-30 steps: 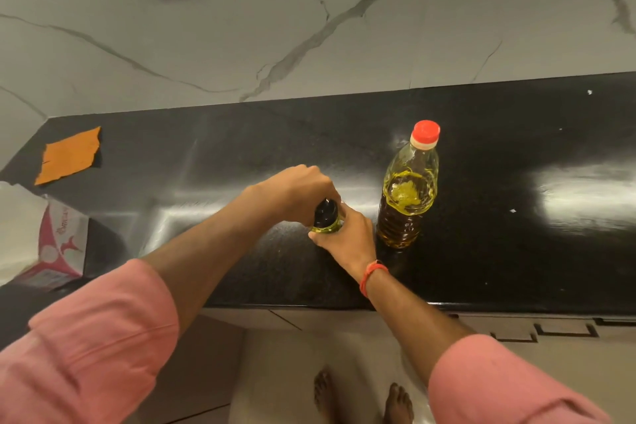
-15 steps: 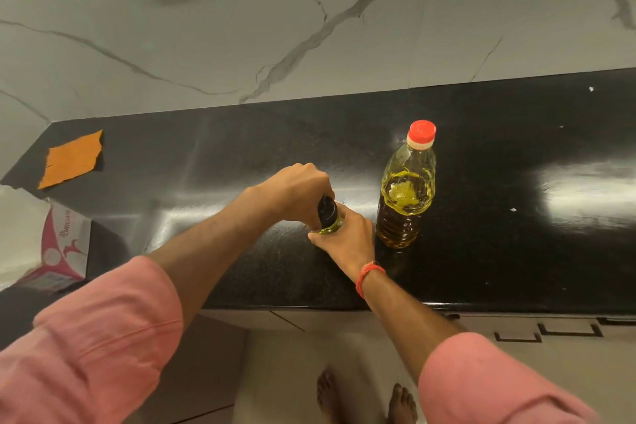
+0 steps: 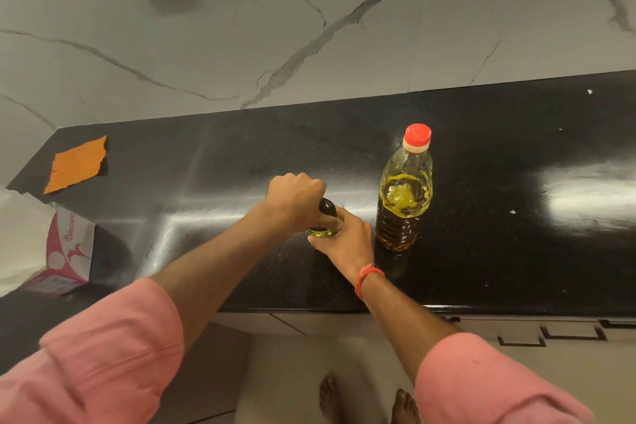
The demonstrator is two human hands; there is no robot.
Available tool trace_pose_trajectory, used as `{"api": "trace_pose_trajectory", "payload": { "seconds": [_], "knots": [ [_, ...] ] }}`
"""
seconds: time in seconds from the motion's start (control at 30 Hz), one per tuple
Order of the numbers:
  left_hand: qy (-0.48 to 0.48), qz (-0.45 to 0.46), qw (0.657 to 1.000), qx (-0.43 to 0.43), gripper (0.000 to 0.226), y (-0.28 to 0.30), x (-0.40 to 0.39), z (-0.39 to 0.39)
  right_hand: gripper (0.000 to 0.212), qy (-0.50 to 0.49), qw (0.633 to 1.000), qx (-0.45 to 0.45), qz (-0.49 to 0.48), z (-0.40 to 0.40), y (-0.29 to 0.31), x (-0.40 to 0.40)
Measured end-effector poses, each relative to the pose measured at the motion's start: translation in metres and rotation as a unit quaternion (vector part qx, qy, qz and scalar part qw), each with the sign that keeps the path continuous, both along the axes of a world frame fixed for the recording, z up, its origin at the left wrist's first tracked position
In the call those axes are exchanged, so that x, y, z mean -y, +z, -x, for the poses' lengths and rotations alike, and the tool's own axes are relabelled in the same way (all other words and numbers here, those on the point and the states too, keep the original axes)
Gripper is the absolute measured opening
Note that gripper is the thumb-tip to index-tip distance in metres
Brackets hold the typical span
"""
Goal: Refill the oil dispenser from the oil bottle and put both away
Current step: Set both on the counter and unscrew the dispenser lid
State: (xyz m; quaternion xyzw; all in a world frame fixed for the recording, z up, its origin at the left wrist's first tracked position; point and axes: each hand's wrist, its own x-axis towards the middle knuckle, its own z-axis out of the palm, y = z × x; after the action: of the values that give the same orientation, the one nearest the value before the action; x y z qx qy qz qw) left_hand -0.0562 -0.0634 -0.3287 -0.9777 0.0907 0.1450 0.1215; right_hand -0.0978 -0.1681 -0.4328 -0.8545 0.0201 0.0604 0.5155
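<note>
The oil dispenser (image 3: 323,222) stands near the desk's (image 3: 499,251) front edge, right hand (image 3: 347,243) wrapped round its body, left hand (image 3: 296,201) closed over its dark top. At its 3 o'clock stands the capped oil bottle (image 3: 404,196); a jerky twist could topple either.

oil dispenser (image 3: 325,222): black top, upright | oil bottle (image 3: 404,196): red-capped, upright, beside it

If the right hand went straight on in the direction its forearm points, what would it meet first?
The right hand already grips the oil dispenser, so that comes first; beyond it is the left hand on the dispenser's black top. Depth is uncertain.
</note>
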Motion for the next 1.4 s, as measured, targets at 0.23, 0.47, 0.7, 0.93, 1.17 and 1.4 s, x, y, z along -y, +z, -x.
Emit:
{"api": "trace_pose_trajectory", "payload": {
  "seconds": [0.23,0.47,0.7,0.93,1.17,1.4],
  "knots": [
    [-0.194,-0.002,0.979,-0.069,0.071,0.001,-0.019,-0.001,0.043,-0.002,0.999,0.008,0.037,-0.002,0.001,0.000],
    [-0.087,-0.031,0.995,-0.034,0.044,0.009,-0.002,-0.003,0.040,0.007,1.000,0.013,0.026,-0.002,0.000,0.002],
    [0.003,-0.020,1.000,-0.001,0.048,0.007,0.007,-0.003,0.042,0.002,1.000,0.010,0.010,-0.001,0.000,0.001],
    [0.042,0.024,0.999,0.022,0.054,0.015,0.004,-0.001,0.040,0.002,1.000,0.017,0.021,-0.002,0.000,0.001],
    [0.114,0.173,0.978,-0.004,0.051,0.043,-0.028,0.006,0.046,0.004,1.000,0.013,0.000,-0.003,-0.004,0.001],
    [0.247,0.469,0.847,-0.046,0.047,0.039,-0.080,0.029,0.046,0.003,1.000,0.017,-0.006,-0.003,-0.007,0.001]
  ]
}}
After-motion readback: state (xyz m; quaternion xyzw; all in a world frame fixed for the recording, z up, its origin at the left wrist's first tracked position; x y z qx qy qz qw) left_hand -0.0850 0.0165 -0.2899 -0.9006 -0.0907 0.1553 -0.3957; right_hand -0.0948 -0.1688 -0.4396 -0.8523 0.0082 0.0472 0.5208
